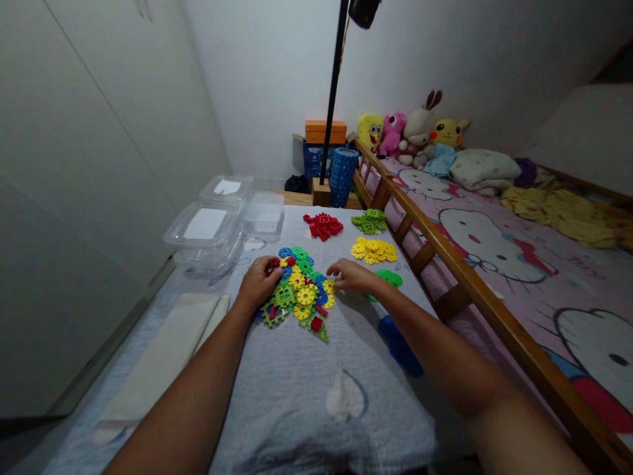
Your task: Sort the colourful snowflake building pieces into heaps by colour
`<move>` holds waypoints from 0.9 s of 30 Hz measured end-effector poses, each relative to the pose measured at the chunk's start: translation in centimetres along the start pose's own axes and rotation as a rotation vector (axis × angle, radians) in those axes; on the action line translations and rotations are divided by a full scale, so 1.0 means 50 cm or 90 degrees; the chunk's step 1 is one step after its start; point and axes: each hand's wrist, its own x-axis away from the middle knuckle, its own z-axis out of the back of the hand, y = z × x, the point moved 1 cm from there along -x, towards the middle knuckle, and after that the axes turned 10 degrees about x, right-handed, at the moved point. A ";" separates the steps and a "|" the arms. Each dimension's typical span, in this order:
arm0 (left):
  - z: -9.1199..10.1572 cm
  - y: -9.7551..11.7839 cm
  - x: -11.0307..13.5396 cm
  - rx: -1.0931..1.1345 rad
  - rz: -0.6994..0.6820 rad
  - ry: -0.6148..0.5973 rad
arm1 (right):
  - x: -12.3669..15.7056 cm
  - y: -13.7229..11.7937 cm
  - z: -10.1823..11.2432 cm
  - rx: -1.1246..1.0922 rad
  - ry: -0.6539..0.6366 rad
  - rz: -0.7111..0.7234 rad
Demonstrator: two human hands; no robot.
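Note:
A mixed pile of plastic gear-shaped pieces in green, yellow, blue and red lies on a grey cloth. My left hand rests on the pile's left edge, fingers curled over a red piece. My right hand reaches the pile's right edge, fingertips pinched at a yellow piece. Sorted heaps lie beyond: red, light green, yellow, darker green, and blue under my right forearm.
Clear plastic containers stand at the back left. A folded white cloth lies on the left. A wooden bed rail runs along the right. A black pole, a blue foam roller and plush toys are behind.

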 end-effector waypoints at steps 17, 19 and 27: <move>0.000 0.003 -0.001 -0.012 -0.005 0.002 | 0.028 0.171 0.085 -0.384 0.338 -0.379; 0.000 0.002 -0.001 -0.011 -0.004 0.002 | 0.037 0.221 0.099 -0.400 0.437 -0.489; 0.000 -0.002 -0.001 -0.016 -0.005 0.001 | 0.035 0.311 0.070 -0.370 0.510 -0.642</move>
